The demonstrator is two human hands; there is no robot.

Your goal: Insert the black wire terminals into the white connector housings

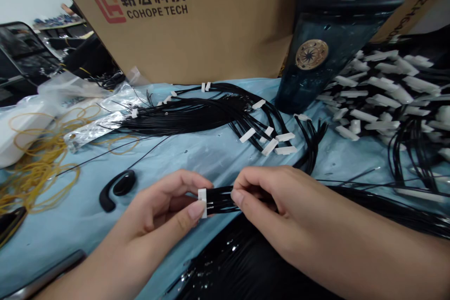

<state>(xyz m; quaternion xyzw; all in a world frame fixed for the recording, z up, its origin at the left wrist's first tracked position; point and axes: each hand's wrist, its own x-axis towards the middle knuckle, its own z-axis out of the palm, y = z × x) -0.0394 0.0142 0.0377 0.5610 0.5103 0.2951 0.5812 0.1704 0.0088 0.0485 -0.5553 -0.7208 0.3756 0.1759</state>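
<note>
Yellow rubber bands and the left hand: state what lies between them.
In the head view, a black curved hook-shaped piece lies on the pale blue sheet between the yellow rubber bands and the left hand.

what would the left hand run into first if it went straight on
Probably the black wires leading out of the white connector that the left hand pinches, and just past them the right hand, though depth is hard to judge.

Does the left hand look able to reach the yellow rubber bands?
Probably, once the left hand releases the white connector; the rubber bands lie close by on the blue sheet, past a black curved object.
</note>
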